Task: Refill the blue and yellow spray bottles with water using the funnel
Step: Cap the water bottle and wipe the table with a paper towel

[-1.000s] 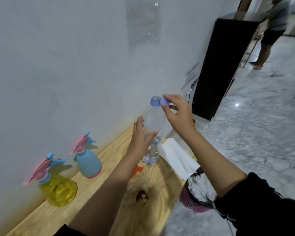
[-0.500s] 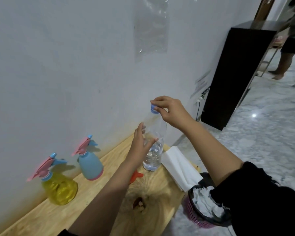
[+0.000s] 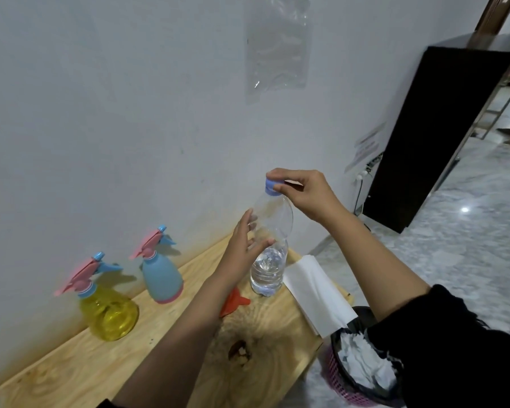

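- pinching the small blue screw cap (image 3: 273,187) between thumb and forefinger, the right hand (image 3: 306,195) is sitting at the top of the clear plastic water bottle (image 3: 270,260).
- the left hand (image 3: 243,256) is wrapping round the middle of that bottle, thumb on the near side and fingers behind, keeping it upright on the light wooden table (image 3: 86,363).
- water is filling only the lower part of the bottle.
- the orange plastic funnel (image 3: 234,300) is lying on the table just beside the bottle's base, partly hidden by the left forearm.
- the pale blue spray bottle (image 3: 161,276) and the yellow see-through spray bottle (image 3: 109,312) are standing upright near the wall on the left, apart from each other, each wearing a pink and blue trigger head.
- a folded white paper sheet (image 3: 312,293) is hanging over the table's right end, above a pink basket with a black liner (image 3: 355,400) that is holding crumpled paper.
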`<state>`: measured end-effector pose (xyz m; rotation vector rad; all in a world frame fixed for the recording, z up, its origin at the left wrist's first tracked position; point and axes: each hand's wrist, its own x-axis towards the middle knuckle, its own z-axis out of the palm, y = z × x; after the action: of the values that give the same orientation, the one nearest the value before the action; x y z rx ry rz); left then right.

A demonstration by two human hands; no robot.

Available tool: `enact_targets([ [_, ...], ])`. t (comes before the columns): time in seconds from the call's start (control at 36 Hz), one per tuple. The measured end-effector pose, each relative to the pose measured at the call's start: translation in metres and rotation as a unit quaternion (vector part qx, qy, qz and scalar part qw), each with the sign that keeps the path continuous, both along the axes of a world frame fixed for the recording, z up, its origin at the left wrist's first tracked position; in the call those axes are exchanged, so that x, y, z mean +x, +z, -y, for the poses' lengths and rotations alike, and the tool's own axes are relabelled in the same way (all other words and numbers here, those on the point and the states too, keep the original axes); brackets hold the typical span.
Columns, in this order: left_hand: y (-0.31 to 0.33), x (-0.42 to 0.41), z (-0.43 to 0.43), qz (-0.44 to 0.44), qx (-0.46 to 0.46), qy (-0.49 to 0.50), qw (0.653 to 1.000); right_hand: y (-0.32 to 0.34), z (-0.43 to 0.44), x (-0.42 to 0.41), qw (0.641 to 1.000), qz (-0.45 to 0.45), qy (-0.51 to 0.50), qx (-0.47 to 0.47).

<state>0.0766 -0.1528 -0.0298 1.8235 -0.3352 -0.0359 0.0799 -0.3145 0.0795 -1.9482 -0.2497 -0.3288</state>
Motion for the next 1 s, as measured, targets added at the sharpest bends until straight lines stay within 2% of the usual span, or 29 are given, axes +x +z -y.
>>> enact_targets([
  [0.14, 0.001, -0.001, 0.001, 0.001, -0.007, 0.001, 1.0, -0.004, 0.002, 0.002, 0.998, -0.004, 0.055, 0.036],
  [0.31, 0.002, -0.003, -0.002, -0.002, -0.01, 0.0, 1.0, -0.005, -0.004, 0.004, 0.997, 0.006, 0.008, 0.073],
  [0.39, 0.003, -0.004, -0.001, -0.003, -0.012, -0.002, 1.0, -0.004, -0.003, 0.005, 0.999, 0.0, 0.012, 0.043],
  [0.53, 0.004, -0.002, 0.0, -0.004, -0.001, -0.005, 1.0, -0.003, 0.001, 0.004, 0.993, -0.075, 0.087, 0.014],
  [0.83, 0.002, -0.004, 0.001, -0.007, -0.015, 0.011, 1.0, -0.009, -0.017, 0.003, 0.992, -0.006, -0.077, 0.097],
  [0.92, 0.003, -0.003, -0.001, -0.009, -0.009, 0.003, 1.0, -0.011, -0.018, 0.004, 0.993, -0.003, -0.078, 0.09],
  [1.0, 0.003, -0.003, 0.0, -0.012, -0.01, 0.001, 1.0, -0.016, -0.012, 0.005, 0.995, -0.022, -0.027, 0.089],
])
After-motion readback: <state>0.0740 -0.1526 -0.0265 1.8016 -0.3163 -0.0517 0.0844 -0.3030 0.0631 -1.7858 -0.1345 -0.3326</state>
